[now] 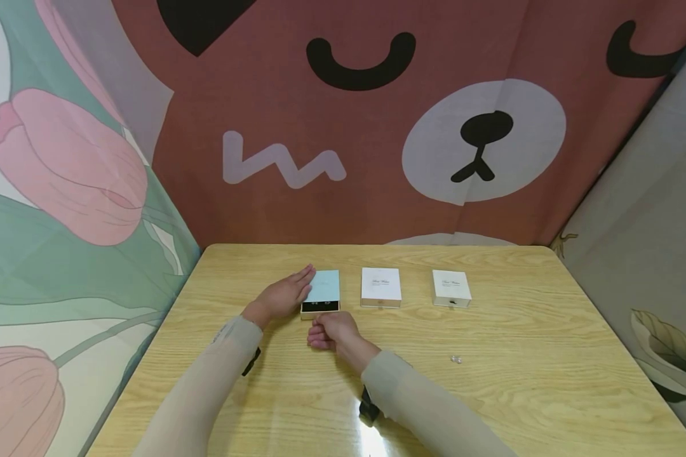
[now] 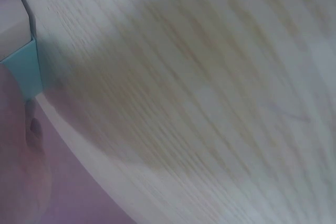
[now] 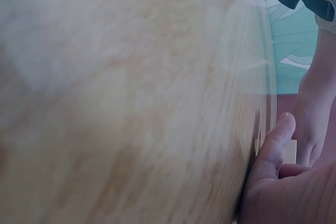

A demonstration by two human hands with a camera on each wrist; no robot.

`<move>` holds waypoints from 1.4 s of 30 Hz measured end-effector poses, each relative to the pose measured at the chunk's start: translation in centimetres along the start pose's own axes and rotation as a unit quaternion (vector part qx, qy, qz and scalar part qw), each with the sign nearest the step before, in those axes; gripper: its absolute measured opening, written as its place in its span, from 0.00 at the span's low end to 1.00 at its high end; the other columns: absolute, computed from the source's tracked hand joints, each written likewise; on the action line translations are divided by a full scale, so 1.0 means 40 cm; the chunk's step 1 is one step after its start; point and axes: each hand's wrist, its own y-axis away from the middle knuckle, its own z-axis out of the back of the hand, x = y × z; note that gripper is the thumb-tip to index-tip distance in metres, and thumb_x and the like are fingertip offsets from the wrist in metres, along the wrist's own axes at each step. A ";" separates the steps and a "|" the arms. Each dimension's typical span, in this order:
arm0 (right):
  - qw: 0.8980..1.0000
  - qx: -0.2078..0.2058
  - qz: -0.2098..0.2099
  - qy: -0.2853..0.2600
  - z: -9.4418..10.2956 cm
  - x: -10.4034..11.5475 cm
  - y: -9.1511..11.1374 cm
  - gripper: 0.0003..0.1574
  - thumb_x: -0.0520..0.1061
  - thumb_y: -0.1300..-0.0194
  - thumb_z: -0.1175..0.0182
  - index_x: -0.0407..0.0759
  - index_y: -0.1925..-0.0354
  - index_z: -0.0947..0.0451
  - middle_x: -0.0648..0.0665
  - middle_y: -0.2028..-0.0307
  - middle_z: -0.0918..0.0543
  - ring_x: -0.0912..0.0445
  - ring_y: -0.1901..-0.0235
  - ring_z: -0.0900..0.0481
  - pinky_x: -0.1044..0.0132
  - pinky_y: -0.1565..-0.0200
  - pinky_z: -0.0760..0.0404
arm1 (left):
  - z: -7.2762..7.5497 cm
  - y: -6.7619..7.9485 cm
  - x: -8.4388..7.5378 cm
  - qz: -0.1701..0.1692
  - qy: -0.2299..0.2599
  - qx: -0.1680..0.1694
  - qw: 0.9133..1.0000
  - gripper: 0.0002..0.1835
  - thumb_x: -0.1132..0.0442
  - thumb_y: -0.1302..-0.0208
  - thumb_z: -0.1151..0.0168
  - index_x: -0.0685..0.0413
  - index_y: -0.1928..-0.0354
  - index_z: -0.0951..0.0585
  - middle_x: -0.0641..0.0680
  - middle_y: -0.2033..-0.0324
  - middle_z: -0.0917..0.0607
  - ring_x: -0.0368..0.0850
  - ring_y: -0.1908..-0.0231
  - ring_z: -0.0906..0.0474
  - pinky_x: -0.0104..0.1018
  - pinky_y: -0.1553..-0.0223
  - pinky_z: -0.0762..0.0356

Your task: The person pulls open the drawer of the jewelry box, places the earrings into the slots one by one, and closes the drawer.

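Observation:
A pale blue drawer-style jewelry box (image 1: 323,285) lies on the table, its drawer (image 1: 320,314) partly out at the near end. Inside the drawer, a black lining shows with small shiny pieces on it. My left hand (image 1: 281,296) rests along the box's left side with straight fingers. In the left wrist view, that hand lies beside the blue corner (image 2: 29,69) of the sleeve. At the drawer's front is my right hand (image 1: 338,330), its fingers curled and the thumb close to the drawer end, seen in the right wrist view; the fingertips are partly hidden.
To the right stand a white box (image 1: 381,285) with printed lettering and a smaller white box (image 1: 451,287). Two small clear pieces (image 1: 456,359) lie on the wooden table (image 1: 526,355) nearer me. A patterned cloth (image 1: 366,216) hangs behind the table.

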 end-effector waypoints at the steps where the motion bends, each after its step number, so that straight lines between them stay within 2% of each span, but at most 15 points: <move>1: 1.000 0.000 -0.001 -0.002 0.000 0.001 0.000 0.12 0.35 0.28 0.45 0.27 0.56 0.18 0.40 0.73 0.13 0.56 0.79 0.13 0.64 0.70 0.11 | 0.000 0.000 0.000 0.001 0.000 0.001 1.000 0.31 0.50 0.16 0.67 0.54 0.19 0.49 0.54 0.20 0.50 0.51 0.22 0.51 0.49 0.23 0.46; 22: 1.000 -0.003 -0.004 -0.012 -0.003 0.010 -0.012 0.11 0.33 0.29 0.44 0.26 0.56 0.18 0.37 0.72 0.13 0.56 0.80 0.14 0.63 0.72 0.11 | 0.006 0.004 -0.004 -0.002 0.001 0.003 1.000 0.31 0.50 0.16 0.66 0.54 0.19 0.49 0.54 0.20 0.50 0.51 0.22 0.50 0.49 0.23 0.44; 34: 1.000 -0.008 0.003 -0.006 -0.005 0.010 -0.025 0.12 0.34 0.29 0.45 0.25 0.56 0.19 0.42 0.77 0.14 0.56 0.81 0.14 0.63 0.71 0.11 | 0.000 0.003 0.004 -0.008 0.001 0.001 1.000 0.31 0.49 0.16 0.66 0.54 0.19 0.49 0.54 0.20 0.50 0.52 0.22 0.50 0.49 0.24 0.44; 42: 1.000 -0.012 0.004 0.003 -0.006 0.019 -0.032 0.13 0.35 0.27 0.46 0.25 0.55 0.19 0.41 0.74 0.14 0.55 0.79 0.13 0.64 0.70 0.11 | -0.003 0.000 0.008 -0.005 -0.006 0.004 1.000 0.31 0.49 0.16 0.67 0.53 0.19 0.50 0.54 0.20 0.50 0.50 0.22 0.51 0.47 0.24 0.44</move>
